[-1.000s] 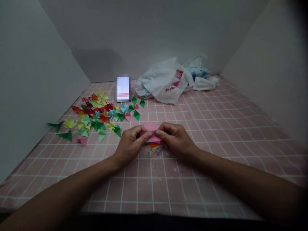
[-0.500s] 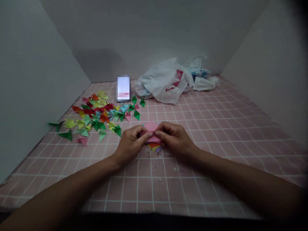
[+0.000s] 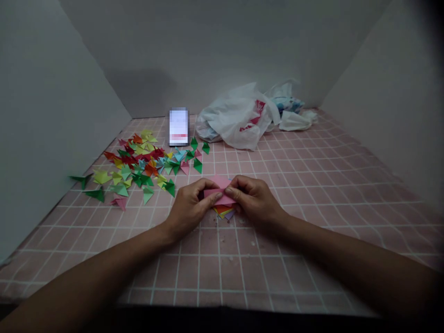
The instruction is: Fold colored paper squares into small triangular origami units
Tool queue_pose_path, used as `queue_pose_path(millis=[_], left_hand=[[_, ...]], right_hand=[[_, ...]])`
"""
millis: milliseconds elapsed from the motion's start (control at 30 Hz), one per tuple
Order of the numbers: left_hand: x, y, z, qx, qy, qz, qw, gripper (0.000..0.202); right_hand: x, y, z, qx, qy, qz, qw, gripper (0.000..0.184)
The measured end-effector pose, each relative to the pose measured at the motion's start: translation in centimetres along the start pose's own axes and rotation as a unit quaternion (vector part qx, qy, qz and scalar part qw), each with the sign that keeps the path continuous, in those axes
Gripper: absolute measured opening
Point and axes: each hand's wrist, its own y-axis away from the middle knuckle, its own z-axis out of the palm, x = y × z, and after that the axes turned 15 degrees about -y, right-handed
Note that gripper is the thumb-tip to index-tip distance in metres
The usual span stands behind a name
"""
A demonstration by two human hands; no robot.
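A pink sheet of origami paper [image 3: 218, 198], partly folded over, is pinched between my two hands at the middle of the table. My left hand [image 3: 192, 203] is closed on its left side, thumb on top. On the right side, my right hand [image 3: 255, 200] grips it with thumb and bent fingers. Under the pink paper lies a stack of coloured paper sheets [image 3: 224, 212], with orange, yellow and purple corners showing at the near side. The hands cover the rest of the stack.
Many folded paper cranes [image 3: 138, 162] in several colours are spread over the left of the checked pink tablecloth [image 3: 294, 273]. A lit phone [image 3: 179, 127] stands behind them. Crumpled white plastic bags [image 3: 236, 118] lie at the back wall, beside a blue-patterned packet [image 3: 287, 105].
Both thumbs have shifted slightly along the pink paper, and more of its folded strip shows between them. The paper cranes, phone and bags stay where they were.
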Motion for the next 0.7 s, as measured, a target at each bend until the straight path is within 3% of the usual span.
queue_pose_path(millis=[533,700], left_hand=[[0.47,0.26,-0.18,0.01,-0.035,-0.004,0.999,0.023],[-0.04,-0.03,0.02,0.054,-0.006,-0.011,0.998,0.015]], right_hand=[[-0.23,0.03,0.04,-0.012,0.022,-0.009,1.0,0.027],[-0.04,-0.04,0.03,0.006,0.022,-0.018,1.0,0.026]])
